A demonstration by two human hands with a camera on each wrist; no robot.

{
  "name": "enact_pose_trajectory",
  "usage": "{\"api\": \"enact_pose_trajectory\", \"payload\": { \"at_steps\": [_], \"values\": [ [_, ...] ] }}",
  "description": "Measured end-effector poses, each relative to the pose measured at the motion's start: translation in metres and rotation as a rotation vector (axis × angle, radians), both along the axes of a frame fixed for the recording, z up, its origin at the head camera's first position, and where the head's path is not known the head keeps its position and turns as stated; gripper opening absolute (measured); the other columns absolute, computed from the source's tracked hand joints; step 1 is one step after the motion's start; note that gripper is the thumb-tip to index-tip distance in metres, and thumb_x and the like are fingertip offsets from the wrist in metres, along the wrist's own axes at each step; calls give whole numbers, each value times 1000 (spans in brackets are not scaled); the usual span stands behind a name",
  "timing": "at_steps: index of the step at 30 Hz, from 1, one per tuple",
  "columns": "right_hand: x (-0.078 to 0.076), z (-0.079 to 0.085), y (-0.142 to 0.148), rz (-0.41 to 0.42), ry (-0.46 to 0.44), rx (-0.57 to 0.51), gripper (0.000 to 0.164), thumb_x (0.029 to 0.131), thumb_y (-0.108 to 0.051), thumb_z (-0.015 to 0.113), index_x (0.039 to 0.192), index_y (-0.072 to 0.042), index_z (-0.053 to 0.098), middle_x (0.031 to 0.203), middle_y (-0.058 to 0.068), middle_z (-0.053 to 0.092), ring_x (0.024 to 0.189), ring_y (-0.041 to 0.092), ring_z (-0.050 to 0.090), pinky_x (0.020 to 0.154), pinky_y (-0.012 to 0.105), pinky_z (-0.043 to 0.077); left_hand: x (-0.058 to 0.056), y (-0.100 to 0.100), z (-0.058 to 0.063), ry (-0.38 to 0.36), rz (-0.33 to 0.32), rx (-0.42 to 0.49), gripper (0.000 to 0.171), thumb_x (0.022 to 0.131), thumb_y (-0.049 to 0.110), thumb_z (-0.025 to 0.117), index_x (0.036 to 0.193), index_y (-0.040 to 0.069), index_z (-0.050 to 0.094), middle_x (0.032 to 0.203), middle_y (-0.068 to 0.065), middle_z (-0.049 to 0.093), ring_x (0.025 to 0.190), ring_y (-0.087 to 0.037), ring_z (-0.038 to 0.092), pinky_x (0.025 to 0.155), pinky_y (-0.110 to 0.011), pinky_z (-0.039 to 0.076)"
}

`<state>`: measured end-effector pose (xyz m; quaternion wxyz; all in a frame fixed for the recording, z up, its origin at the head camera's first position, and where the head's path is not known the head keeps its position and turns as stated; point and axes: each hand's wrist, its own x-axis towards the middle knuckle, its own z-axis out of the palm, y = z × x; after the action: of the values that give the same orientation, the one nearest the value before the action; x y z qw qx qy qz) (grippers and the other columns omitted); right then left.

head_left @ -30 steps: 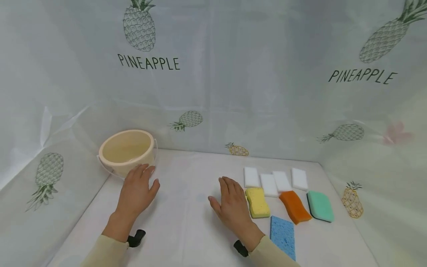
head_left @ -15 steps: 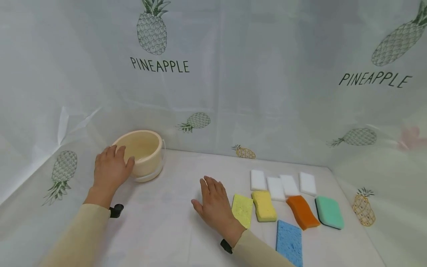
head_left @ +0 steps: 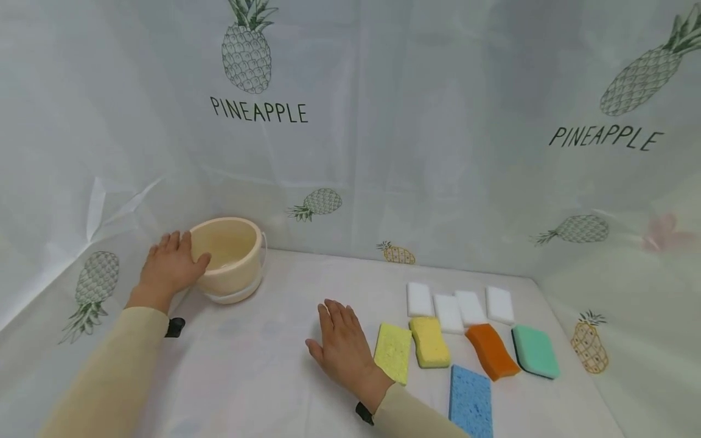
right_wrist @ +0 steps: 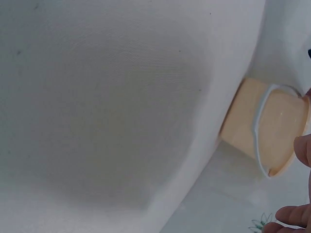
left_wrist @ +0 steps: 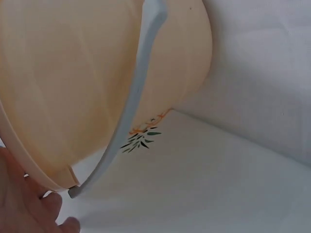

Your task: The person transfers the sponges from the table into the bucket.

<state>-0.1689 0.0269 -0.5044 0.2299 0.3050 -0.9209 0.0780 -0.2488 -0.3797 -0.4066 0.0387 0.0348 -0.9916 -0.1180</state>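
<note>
A cream bucket [head_left: 241,277] with a pale handle [left_wrist: 127,109] stands at the back left of the table. My left hand [head_left: 170,263] is at the bucket's left rim, fingers stretched away and thumb towards its near side. In the left wrist view a few fingertips [left_wrist: 51,203] show beside the rim; whether they press on it is hard to tell. My right hand [head_left: 344,348] hovers over the middle of the table with relaxed fingers and holds nothing. Nearest to it lies a yellow-green sponge [head_left: 392,353], partly behind the wrist.
Right of it lie a yellow sponge [head_left: 429,342], an orange sponge [head_left: 491,351], a green sponge [head_left: 535,351] and a blue sponge [head_left: 471,401]. Several white sponge blocks [head_left: 499,304] lie behind them. A pineapple-print sheet [head_left: 427,152] hangs around the table [head_left: 263,359].
My left hand has moved left, from the bucket's front to its left rim. The right hand has shifted slightly left, uncovering the yellow-green sponge. The head view has turned a little.
</note>
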Motion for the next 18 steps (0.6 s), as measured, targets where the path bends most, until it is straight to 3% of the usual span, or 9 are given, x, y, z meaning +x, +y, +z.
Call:
{"api": "enact_pose_trajectory", "payload": {
  "at_steps": [8,18],
  "values": [
    [-5,-2,2,-17,2,-3,69,99,-47,70,147,0,52,149,16,54,136,33,57,118,51,47,1,0,1,-127,-34,70,114,104,70,34,157,-22,-5,162,-48,-8,153,-64,-9,126,-73,3],
    [-17,1,6,-21,-21,-10,68,101,-44,68,149,2,50,152,18,53,139,34,55,121,51,44,11,16,1,-129,-55,81,115,102,66,47,158,-21,-4,163,-47,-11,153,-64,-12,125,-74,6]
  ]
}}
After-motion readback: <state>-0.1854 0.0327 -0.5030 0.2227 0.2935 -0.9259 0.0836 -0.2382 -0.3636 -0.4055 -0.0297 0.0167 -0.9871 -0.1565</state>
